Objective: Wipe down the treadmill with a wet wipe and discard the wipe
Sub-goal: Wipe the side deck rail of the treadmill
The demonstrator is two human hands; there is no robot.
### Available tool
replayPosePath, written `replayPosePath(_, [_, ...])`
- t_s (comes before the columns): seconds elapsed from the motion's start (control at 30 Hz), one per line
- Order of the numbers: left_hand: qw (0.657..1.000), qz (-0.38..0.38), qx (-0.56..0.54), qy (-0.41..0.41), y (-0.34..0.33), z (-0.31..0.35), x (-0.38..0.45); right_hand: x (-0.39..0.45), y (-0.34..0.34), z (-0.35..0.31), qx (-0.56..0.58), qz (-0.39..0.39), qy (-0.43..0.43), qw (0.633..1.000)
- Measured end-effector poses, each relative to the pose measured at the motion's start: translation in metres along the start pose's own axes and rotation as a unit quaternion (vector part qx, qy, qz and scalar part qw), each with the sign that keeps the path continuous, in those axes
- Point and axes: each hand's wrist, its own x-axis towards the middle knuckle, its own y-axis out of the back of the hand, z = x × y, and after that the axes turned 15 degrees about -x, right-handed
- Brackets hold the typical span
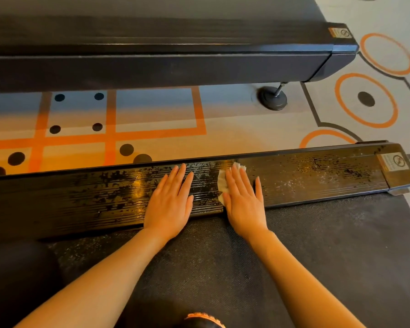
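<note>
The treadmill's black ribbed side rail (81,197) runs across the view, wet and glossy on its left half, dusty toward the right end. My right hand (244,197) lies flat with straight fingers on a white wet wipe (223,183), pressing it onto the rail; the wipe's edges show to the left of the hand and past the fingertips. My left hand (171,200) rests flat on the rail just left of it, fingers straight, holding nothing. The dark running belt (317,256) lies beneath my forearms.
A second treadmill's rail (152,65) runs along the top, with a round levelling foot (272,98) under it. Patterned carpet (152,143) with orange lines and black dots lies between the two machines. A warning sticker (392,162) marks the rail's right end cap.
</note>
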Motion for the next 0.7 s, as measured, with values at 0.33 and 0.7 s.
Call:
replayPosePath(0.33, [1.0, 0.0, -0.003, -0.01, 0.0, -0.002, -0.001, -0.025, -0.013, -0.012, 0.022, 0.021, -0.056, 0.998])
replayPosePath(0.7, [1.0, -0.011, -0.009, -0.005, -0.001, -0.002, 0.0, 0.027, 0.005, 0.019, -0.013, -0.009, -0.081, 0.997])
